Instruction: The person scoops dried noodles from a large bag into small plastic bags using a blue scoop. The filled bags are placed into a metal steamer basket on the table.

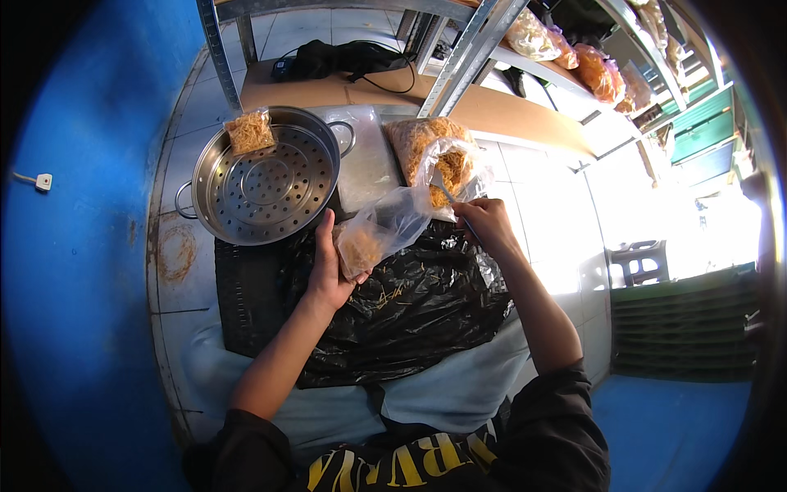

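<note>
My left hand [329,273] holds a small clear plastic bag [363,251], tilted, with shredded golden-brown food in its lower part. The bag's upper part stretches toward a large open plastic bag [411,138] of the same shreds. Between the fingers of my right hand [486,222] is a metal spoon [444,190], whose head reaches into the large bag's mouth. On the left stands a perforated metal steamer pan [264,184] with two loop handles. A filled clear packet [250,131] rests on its far rim. A stack of clear plastic bags [363,157] lies between pan and large bag.
Black plastic sheeting [406,307] with a few loose shreds covers the surface before me. Behind stands a metal shelf frame [458,61] with a black cloth item [344,58] and cable on its lower board. Filled bags [596,71] sit on a shelf at right. A blue wall [92,246] rises at left.
</note>
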Available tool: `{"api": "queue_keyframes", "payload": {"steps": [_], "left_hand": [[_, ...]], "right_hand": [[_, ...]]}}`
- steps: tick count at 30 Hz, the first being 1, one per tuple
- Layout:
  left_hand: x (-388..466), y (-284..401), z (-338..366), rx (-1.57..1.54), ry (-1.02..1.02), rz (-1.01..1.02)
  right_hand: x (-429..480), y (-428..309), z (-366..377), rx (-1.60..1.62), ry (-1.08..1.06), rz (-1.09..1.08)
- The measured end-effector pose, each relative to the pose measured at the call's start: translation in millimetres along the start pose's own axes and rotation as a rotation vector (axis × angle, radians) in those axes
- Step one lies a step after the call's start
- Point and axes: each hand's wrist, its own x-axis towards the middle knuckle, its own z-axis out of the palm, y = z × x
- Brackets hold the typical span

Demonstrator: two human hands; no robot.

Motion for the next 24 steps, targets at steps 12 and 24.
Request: {"api": "queue_keyframes", "payload": {"steps": [12,24], "left_hand": [[3.6,-0.6,-6.2,0.011,-0.015,0.013],[6.2,-0.9,-9.4,0.098,-0.022,0.098]], "right_hand": [[-17.4,-18.4,-27.6,-0.046,-0.018,-0.001],[-60.8,-52.4,-57.0,-0.042,-0.018,-0.04]]}}
